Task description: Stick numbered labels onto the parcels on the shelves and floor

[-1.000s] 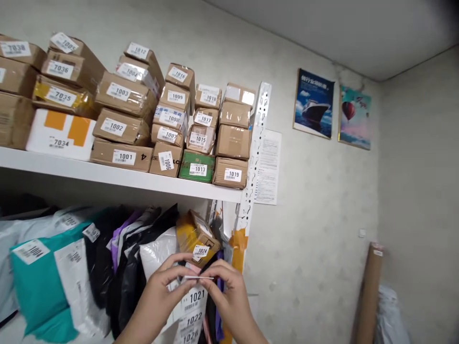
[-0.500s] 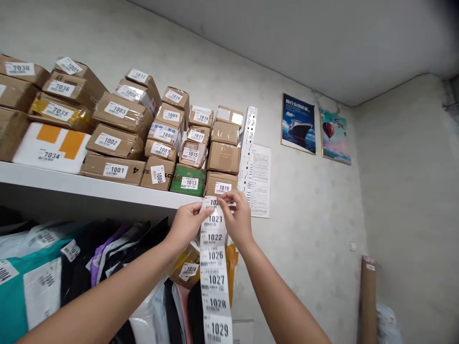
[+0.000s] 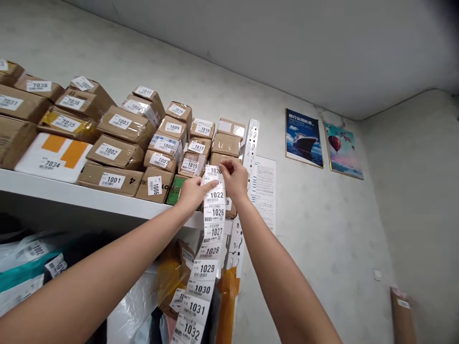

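Observation:
A long strip of white number labels (image 3: 214, 215) hangs down from my two raised hands, its top label reading 1020 and lower ones running to 1032. My left hand (image 3: 193, 193) pinches the strip's left edge near the top, thumb across the front. At the top right corner, my right hand (image 3: 234, 177) pinches the 1020 label between thumb and fingers. Right behind the hands stands a stack of brown boxes (image 3: 225, 145) at the shelf's end, the lowest one partly covered. A green box (image 3: 175, 190) shows just left of my left hand.
Labelled cardboard boxes (image 3: 120, 122) stand in stacks along the white shelf (image 3: 71, 191). Below it are bagged parcels (image 3: 132, 291) and a yellow-taped parcel (image 3: 172, 272). A perforated white post (image 3: 251, 143) rises at the shelf's right end. Two posters (image 3: 304, 138) hang on the wall.
Both hands have risen with the label strip, from the shelf edge up to the front of the unlabelled boxes. More of the strip's lower labels now show, slanting left.

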Demonstrator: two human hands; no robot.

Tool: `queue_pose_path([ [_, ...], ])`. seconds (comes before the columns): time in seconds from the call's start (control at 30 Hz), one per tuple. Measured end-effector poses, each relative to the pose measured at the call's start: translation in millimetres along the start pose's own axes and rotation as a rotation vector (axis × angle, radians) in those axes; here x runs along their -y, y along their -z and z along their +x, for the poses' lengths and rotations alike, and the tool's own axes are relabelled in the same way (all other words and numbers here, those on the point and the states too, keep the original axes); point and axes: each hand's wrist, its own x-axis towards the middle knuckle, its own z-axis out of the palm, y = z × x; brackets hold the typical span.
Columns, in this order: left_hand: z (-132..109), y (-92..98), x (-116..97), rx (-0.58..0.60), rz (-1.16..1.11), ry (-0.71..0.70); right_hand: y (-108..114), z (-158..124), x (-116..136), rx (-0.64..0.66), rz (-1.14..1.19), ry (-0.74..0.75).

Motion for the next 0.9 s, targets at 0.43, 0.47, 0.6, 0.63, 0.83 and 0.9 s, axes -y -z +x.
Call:
queue_pose_path([
  [0.43,-2.6,13.6,14.8,0.183,0.085,-0.161,23.2,30.2,-8.8,0.008,-0.422,0.050],
  [0.47,-2.6,12.4,14.2,0.166,0.024,-0.154,23.7,26.7,-4.5,0.008,-0.455,0.071],
  [0.6,-2.4,7.8,14.4,0.108,-0.094,-0.112,26.1,2.2,0.0,0.178,-0.265,0.094],
  [0.63,-2.5,6.9,15.0,0.091,-0.072,-0.112,26.4,-5.3,-1.9,0.203,-0.167,0.068],
  [0.83,-6.3,-0.4,15.7,0.075,0.047,-0.214,27.0,-39.4,-13.1,0.240,0.356,-0.218],
  [0.9,-7.0,-4.4,15.3,0.101,-0.013,-0.209,28.3,-42.4,-14.0,0.202,0.433,-0.266],
])
